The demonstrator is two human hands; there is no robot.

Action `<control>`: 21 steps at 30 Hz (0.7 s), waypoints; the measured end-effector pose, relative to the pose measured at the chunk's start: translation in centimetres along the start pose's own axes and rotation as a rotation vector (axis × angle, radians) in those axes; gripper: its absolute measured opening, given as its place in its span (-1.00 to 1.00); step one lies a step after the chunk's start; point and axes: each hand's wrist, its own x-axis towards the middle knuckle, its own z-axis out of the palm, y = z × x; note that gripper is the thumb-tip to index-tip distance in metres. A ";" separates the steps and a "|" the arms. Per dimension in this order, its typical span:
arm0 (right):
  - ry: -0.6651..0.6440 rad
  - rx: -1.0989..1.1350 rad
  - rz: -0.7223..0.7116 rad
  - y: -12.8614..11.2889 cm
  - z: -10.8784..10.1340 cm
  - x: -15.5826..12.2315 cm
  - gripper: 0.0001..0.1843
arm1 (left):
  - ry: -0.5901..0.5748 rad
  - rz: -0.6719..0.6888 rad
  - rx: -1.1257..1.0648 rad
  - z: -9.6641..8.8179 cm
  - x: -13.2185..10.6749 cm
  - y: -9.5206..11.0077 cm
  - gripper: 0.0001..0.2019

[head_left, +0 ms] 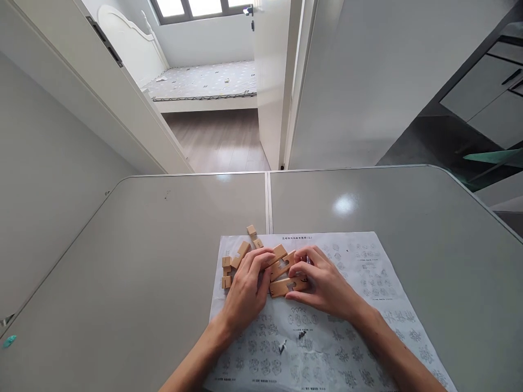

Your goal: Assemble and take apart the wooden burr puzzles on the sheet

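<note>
Several notched wooden puzzle bars (281,269) lie bunched on a printed instruction sheet (368,283) on the grey table. My left hand (247,286) rests over the left side of the bunch, its fingers curled onto the bars. From the right, my right hand (322,283) pinches the nearest bar (283,287) between thumb and fingers. More loose wooden pieces (229,267) lie just left of my left hand, and a small block (251,230) sits at the sheet's top edge.
The grey folding table (143,245) has a centre seam (267,201) and rounded far corners. Beyond it an open doorway (216,136) shows a wooden floor and a bed. A small teal object (8,341) lies at the table's left edge.
</note>
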 end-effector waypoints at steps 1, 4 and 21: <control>-0.004 0.003 0.004 0.0 0.0 0.0 -0.65 | 0.002 -0.002 -0.006 0.0 0.0 0.0 -0.73; -0.014 0.011 0.013 0.2 0.1 -0.1 -0.66 | 0.017 -0.010 -0.031 0.0 -0.1 0.0 -0.72; 0.044 0.396 0.368 0.2 -0.8 0.0 -0.56 | 0.060 -0.040 -0.096 0.1 -0.4 -0.4 -0.74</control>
